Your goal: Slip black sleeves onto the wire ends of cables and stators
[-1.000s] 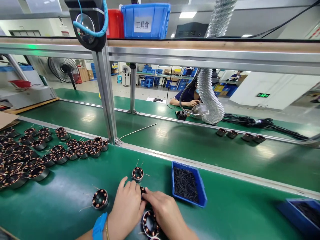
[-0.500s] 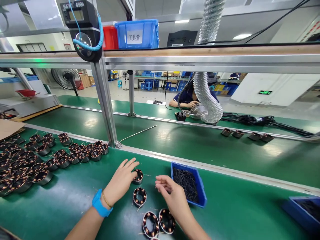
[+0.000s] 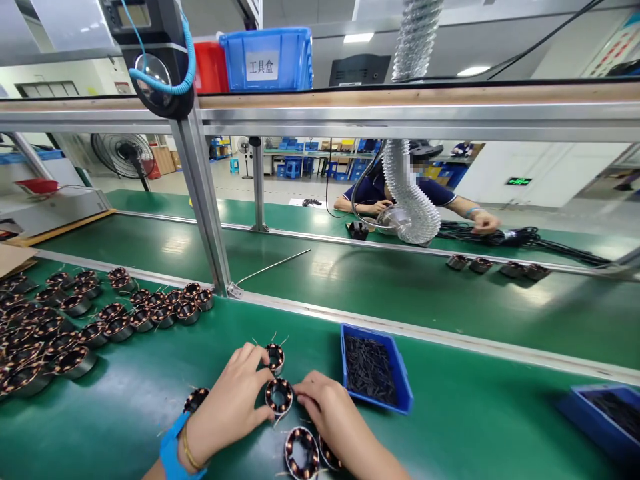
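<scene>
My left hand (image 3: 237,397) wears a blue wristband and grips the left side of a copper-wound stator (image 3: 279,397) between thumb and fingers. Close against that stator's right edge is my right hand (image 3: 325,403), its fingertips pinched together; whatever they hold is too small to make out. A smaller-looking stator (image 3: 275,357) with upright wire ends sits just beyond. Nearer to me lies another stator (image 3: 301,453), and beside it one partly hidden under my right forearm. One more stator (image 3: 196,399) shows behind my left wrist.
A blue bin (image 3: 376,369) of short black tubes stands right of my hands, with a second blue bin (image 3: 607,417) at far right. Many stators (image 3: 55,327) crowd the left. A metal post (image 3: 200,200) rises ahead. Across the bench, a co-worker's hand (image 3: 485,222) touches black cables.
My left hand has come nearer to me, from the far stator to the one before it. My right hand has moved left and down to that stator. The co-worker's arm now reaches to the cables.
</scene>
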`<state>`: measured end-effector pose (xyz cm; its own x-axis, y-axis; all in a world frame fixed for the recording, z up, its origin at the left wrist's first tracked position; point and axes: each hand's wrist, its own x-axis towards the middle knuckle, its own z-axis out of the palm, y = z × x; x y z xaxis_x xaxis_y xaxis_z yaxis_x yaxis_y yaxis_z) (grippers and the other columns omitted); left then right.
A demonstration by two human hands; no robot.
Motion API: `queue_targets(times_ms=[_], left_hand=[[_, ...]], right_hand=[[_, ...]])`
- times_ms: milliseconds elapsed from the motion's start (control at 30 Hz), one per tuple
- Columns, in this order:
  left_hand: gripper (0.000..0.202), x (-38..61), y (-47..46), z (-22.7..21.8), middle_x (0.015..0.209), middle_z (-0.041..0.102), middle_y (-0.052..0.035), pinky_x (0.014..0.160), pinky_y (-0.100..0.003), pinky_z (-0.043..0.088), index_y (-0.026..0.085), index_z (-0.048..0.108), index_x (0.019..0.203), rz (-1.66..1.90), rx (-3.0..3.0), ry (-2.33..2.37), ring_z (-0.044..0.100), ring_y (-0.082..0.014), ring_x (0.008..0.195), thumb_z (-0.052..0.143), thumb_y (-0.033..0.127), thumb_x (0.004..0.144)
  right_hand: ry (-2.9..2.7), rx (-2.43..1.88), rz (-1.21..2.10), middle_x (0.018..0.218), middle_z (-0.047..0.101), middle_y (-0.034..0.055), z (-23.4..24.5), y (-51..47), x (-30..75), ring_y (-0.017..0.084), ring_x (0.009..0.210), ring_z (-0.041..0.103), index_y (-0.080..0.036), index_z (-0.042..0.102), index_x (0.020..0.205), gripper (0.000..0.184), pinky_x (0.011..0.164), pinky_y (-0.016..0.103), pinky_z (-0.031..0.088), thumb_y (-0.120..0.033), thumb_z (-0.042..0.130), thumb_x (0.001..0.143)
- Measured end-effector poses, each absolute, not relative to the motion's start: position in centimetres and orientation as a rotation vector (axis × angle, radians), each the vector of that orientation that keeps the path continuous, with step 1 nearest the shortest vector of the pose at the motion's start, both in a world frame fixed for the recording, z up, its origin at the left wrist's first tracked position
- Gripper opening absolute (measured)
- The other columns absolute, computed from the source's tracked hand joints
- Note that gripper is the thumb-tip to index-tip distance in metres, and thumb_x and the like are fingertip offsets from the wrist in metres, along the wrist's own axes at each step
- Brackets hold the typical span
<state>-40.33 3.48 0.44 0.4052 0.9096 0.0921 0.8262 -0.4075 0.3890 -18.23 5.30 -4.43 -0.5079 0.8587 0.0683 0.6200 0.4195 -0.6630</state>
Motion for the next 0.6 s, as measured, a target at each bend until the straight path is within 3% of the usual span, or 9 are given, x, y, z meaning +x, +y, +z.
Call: queue_targets(times_ms=[133, 367, 433, 500, 600], left_hand=[[0.025, -39.4, 3.4, -0.3, 0.115, 0.059, -0.0048, 0.096, -0.045, 0.046, 0.02, 0.067, 0.089, 0.449, 2.382, 1.509, 0.05, -0.0284, 0.112, 0.088, 0.023, 0.075], [0.029, -39.1, 3.5, -0.5, 0.112, 0.061, -0.004, 0.095, -0.043, 0.047, 0.019, 0.067, 0.084, 0.506, 2.377, 1.493, 0.052, -0.0279, 0.11, 0.092, 0.028, 0.07], [0.022, -39.8, 3.8, -0.1, 0.11, 0.062, -0.0028, 0.093, -0.042, 0.049, 0.021, 0.069, 0.082, 0.539, 2.346, 1.521, 0.055, -0.0266, 0.108, 0.088, 0.03, 0.075], [0.006, -40.7, 4.3, 0.1, 0.112, 0.063, -0.0028, 0.093, -0.041, 0.051, 0.024, 0.071, 0.092, 0.599, 2.359, 1.58, 0.057, -0.0252, 0.108, 0.074, 0.023, 0.087], [0.043, -41.3, 5.5, -0.6, 0.136, 0.058, -0.0054, 0.105, -0.047, 0.046, 0.027, 0.067, 0.119, 0.651, 2.526, 1.604, 0.053, -0.0265, 0.126, 0.052, 0.001, 0.089]], right_hand=[[-2.336, -1.277, 0.649, 0.092, 0.069, 0.0058, -4.7, 5.0, -18.7, 0.019, 0.081, 0.071, -0.025, 0.078, 0.11, 0.037, 0.073, 0.025, 0.053, -0.008, 0.047, 0.098], [-2.418, -1.289, 0.303, 0.088, 0.068, 0.0071, -5.7, 5.1, -19.2, 0.021, 0.076, 0.068, -0.02, 0.076, 0.103, 0.032, 0.068, 0.028, 0.053, -0.005, 0.049, 0.095], [-2.385, -1.278, 0.358, 0.091, 0.07, 0.0075, -5.4, 5.4, -18.8, 0.021, 0.077, 0.069, -0.022, 0.076, 0.105, 0.035, 0.069, 0.029, 0.054, -0.005, 0.047, 0.094], [-2.278, -1.265, 0.476, 0.094, 0.072, 0.0082, -5.1, 5.8, -18.4, 0.022, 0.08, 0.071, -0.023, 0.076, 0.109, 0.036, 0.071, 0.03, 0.055, -0.009, 0.045, 0.096], [-1.953, -1.23, 0.753, 0.097, 0.075, 0.0075, -5.1, 6.6, -18.1, 0.024, 0.087, 0.072, -0.024, 0.076, 0.106, 0.028, 0.079, 0.033, 0.056, -0.021, 0.051, 0.095]])
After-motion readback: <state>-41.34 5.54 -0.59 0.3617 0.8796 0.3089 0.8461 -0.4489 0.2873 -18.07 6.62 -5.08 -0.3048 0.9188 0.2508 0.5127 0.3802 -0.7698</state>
